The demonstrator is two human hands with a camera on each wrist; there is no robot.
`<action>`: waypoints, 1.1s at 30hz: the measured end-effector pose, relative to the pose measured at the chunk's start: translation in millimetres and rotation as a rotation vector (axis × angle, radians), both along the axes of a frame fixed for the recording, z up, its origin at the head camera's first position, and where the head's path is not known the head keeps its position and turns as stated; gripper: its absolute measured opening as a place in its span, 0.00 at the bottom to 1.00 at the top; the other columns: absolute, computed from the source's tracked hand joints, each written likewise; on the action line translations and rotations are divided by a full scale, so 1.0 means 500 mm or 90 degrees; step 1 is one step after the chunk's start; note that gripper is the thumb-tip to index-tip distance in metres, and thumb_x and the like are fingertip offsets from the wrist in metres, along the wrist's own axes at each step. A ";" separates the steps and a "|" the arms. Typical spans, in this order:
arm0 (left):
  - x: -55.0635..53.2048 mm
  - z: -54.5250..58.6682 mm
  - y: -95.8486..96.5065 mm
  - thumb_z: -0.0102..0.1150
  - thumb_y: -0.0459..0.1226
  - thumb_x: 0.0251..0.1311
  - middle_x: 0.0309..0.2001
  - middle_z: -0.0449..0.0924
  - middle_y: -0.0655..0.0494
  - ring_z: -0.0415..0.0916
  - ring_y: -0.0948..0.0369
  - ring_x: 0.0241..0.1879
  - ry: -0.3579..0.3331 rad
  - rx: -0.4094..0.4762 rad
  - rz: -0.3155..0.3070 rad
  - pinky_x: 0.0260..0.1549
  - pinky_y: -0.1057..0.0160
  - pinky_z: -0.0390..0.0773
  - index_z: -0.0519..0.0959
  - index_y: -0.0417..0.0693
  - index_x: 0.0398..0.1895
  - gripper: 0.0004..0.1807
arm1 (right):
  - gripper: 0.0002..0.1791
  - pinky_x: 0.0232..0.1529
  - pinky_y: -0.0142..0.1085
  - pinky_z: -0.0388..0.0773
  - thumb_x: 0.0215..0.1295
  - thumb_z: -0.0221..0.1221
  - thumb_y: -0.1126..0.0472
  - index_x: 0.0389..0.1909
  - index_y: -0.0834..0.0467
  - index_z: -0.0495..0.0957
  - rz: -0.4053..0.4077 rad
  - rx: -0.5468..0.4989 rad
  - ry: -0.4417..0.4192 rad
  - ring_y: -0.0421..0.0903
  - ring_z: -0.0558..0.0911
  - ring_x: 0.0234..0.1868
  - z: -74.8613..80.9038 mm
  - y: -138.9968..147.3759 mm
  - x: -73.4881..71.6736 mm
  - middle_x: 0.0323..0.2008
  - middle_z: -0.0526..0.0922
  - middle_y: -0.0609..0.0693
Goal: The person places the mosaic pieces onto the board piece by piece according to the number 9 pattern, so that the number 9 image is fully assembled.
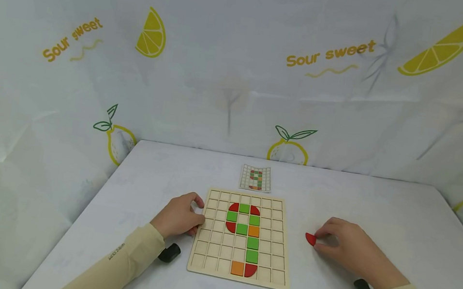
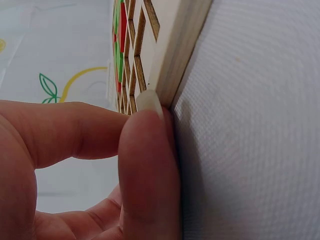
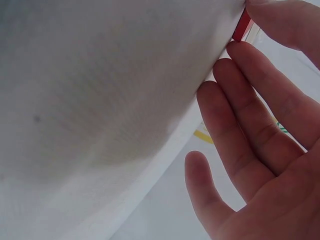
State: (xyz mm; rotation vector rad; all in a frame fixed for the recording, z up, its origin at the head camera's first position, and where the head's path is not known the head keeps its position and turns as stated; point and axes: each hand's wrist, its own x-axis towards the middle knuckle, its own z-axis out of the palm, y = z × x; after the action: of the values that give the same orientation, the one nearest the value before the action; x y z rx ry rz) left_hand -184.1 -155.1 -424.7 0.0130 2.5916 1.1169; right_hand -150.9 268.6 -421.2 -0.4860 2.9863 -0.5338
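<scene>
A square wooden grid board lies flat on the table. Red quarter-circle, green square and orange square tiles form a 9-like figure in its cells. My left hand holds the board's left edge; the left wrist view shows the thumb against the corner of that edge, with the index finger behind. Right of the board, my right hand pinches a red quarter-circle tile between thumb and index finger. In the right wrist view only a sliver of this tile shows, and the other fingers rest along the tabletop.
Behind the board lies a small paper card printed with a similar coloured grid figure. A white table carries everything. A pale cloth backdrop with lemon prints hangs at the back and sides.
</scene>
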 end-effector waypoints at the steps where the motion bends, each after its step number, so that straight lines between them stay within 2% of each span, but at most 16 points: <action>1: 0.000 0.000 0.000 0.64 0.35 0.63 0.23 0.84 0.53 0.83 0.60 0.20 0.001 0.000 0.000 0.31 0.63 0.76 0.78 0.47 0.54 0.16 | 0.10 0.51 0.49 0.85 0.59 0.78 0.55 0.41 0.47 0.90 -0.004 0.002 -0.004 0.42 0.84 0.45 0.000 -0.001 -0.001 0.40 0.85 0.37; 10: -0.003 0.000 0.000 0.64 0.35 0.63 0.24 0.84 0.53 0.83 0.60 0.20 -0.002 0.003 0.002 0.30 0.64 0.77 0.78 0.47 0.54 0.16 | 0.10 0.51 0.47 0.85 0.59 0.78 0.53 0.40 0.46 0.90 -0.009 0.007 -0.011 0.41 0.83 0.44 0.004 -0.005 -0.001 0.39 0.85 0.37; 17: -0.005 -0.001 -0.001 0.64 0.35 0.63 0.24 0.85 0.53 0.84 0.60 0.20 -0.004 0.001 0.000 0.31 0.64 0.77 0.78 0.47 0.54 0.16 | 0.09 0.50 0.48 0.85 0.60 0.78 0.54 0.40 0.47 0.90 -0.004 -0.007 -0.021 0.44 0.84 0.45 0.005 -0.003 -0.001 0.41 0.86 0.38; 23: -0.002 0.003 0.000 0.64 0.35 0.63 0.24 0.85 0.53 0.83 0.60 0.20 -0.003 -0.001 0.001 0.31 0.63 0.77 0.78 0.46 0.54 0.16 | 0.08 0.48 0.43 0.84 0.61 0.77 0.55 0.40 0.45 0.90 0.002 -0.010 -0.009 0.40 0.83 0.44 0.002 -0.008 -0.004 0.39 0.84 0.35; 27: 0.000 0.005 -0.001 0.64 0.35 0.63 0.24 0.85 0.53 0.83 0.60 0.20 -0.001 0.000 -0.002 0.31 0.63 0.77 0.78 0.47 0.54 0.16 | 0.08 0.48 0.41 0.84 0.61 0.77 0.55 0.40 0.44 0.91 0.022 -0.019 0.009 0.38 0.83 0.43 0.005 -0.024 -0.010 0.39 0.84 0.34; 33: -0.003 0.003 -0.001 0.65 0.35 0.63 0.24 0.85 0.52 0.84 0.60 0.21 -0.005 0.005 -0.002 0.30 0.63 0.77 0.78 0.47 0.54 0.16 | 0.07 0.49 0.43 0.85 0.60 0.77 0.56 0.39 0.44 0.91 0.042 -0.017 0.001 0.39 0.83 0.43 0.026 -0.079 -0.016 0.39 0.85 0.36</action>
State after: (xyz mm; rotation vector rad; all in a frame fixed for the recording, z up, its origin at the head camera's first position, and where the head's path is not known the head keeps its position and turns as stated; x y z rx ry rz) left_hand -185.5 -155.7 -423.4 0.0135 2.5802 1.1234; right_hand -159.1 229.3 -408.3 -0.5855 2.9564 -0.5681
